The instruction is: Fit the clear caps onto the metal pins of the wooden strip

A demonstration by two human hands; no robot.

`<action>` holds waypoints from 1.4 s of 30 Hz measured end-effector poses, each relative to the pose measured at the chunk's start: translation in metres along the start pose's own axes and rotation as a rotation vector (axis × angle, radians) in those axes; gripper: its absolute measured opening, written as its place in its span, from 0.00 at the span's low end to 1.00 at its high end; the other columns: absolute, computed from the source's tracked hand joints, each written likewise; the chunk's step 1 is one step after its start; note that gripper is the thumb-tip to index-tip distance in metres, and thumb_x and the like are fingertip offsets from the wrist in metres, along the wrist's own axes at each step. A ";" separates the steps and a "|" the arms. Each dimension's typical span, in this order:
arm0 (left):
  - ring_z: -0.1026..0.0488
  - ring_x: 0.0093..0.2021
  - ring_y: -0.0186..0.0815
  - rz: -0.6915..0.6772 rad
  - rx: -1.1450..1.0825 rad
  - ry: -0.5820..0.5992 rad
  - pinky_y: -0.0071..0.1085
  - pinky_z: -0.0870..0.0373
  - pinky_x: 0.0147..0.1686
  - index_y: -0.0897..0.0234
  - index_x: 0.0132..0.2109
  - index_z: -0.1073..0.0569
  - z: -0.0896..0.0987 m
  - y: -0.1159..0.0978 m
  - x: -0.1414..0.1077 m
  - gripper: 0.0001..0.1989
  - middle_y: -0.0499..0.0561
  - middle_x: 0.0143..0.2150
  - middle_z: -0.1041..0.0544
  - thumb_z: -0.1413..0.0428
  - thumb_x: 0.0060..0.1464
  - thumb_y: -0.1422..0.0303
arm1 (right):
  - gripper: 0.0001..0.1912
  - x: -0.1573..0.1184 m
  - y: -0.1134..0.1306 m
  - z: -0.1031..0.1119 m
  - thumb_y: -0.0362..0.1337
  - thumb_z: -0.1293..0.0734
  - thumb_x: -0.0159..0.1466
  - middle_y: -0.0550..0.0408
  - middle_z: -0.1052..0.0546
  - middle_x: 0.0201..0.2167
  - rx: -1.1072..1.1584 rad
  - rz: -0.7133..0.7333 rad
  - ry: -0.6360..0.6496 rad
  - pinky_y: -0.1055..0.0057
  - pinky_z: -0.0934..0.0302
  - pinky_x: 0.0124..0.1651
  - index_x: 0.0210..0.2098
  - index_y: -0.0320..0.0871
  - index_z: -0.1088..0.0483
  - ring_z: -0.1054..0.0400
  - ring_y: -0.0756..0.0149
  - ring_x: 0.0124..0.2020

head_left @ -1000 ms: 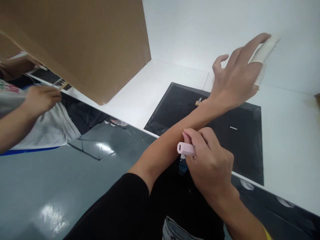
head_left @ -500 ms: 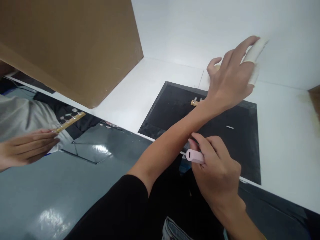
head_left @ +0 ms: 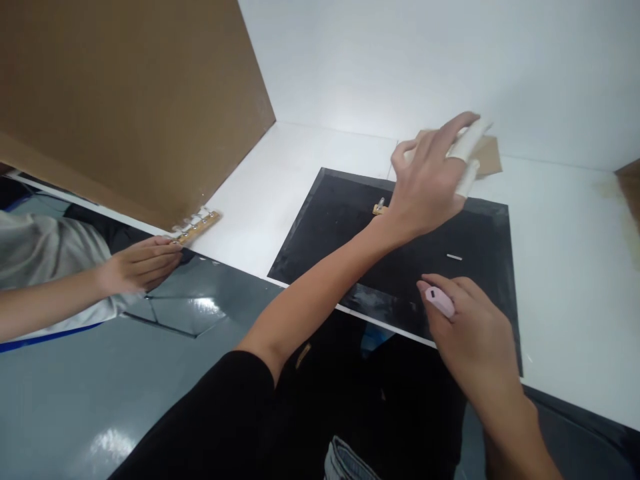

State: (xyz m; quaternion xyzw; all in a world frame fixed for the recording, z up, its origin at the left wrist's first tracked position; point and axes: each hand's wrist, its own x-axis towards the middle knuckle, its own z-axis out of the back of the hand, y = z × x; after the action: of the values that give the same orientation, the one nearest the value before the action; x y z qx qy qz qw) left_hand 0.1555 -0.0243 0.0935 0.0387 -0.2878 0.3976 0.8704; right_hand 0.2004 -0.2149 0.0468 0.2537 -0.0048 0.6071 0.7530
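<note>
My left hand reaches over the back of the black mat, its fingers bent around a blurred white object whose kind I cannot make out. In my right hand, above the mat's front right part, is a pink tool with a dark slot in its end. A small wooden strip with metal fittings lies on the mat, partly hidden by my left forearm. A short pale stick rests between my hands. Behind my left hand is a brown piece, partly covered.
At the left, another person's hand holds a wooden strip with metal fittings over the table edge. A large brown board stands at the back left. A white wall rises behind the white table.
My left hand has moved left and down with the white object, and more of the brown piece shows. My right hand has shifted right. The other person's hand has moved right with its strip.
</note>
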 end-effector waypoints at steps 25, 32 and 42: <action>0.25 0.55 0.49 0.200 -0.405 0.056 0.55 0.41 0.63 0.58 0.64 0.35 -0.082 0.155 -0.030 0.26 0.59 0.67 0.29 0.45 0.59 0.69 | 0.16 0.096 -0.100 -0.024 0.43 0.39 0.76 0.47 0.24 0.43 -0.338 0.363 0.075 0.68 0.57 0.25 0.48 0.44 0.21 0.33 0.67 0.32; 0.24 0.54 0.50 0.214 -0.398 0.044 0.57 0.46 0.65 0.51 0.65 0.35 -0.081 0.159 -0.031 0.28 0.55 0.70 0.32 0.44 0.58 0.66 | 0.14 0.114 -0.109 -0.023 0.38 0.38 0.73 0.44 0.25 0.46 -0.451 0.383 0.223 0.67 0.61 0.26 0.51 0.42 0.24 0.33 0.65 0.33; 0.24 0.55 0.51 0.228 -0.385 0.040 0.58 0.45 0.65 0.52 0.66 0.36 -0.080 0.156 -0.032 0.27 0.56 0.70 0.31 0.45 0.59 0.67 | 0.25 0.131 -0.099 -0.015 0.48 0.45 0.79 0.43 0.22 0.42 -0.461 0.499 0.270 0.65 0.51 0.31 0.45 0.39 0.22 0.32 0.62 0.35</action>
State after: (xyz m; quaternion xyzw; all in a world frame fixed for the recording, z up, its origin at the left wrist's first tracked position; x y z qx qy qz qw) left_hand 0.0650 0.0846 -0.0152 -0.1687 -0.3436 0.4317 0.8168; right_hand 0.3207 -0.1029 0.0374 -0.0140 -0.1039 0.7831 0.6130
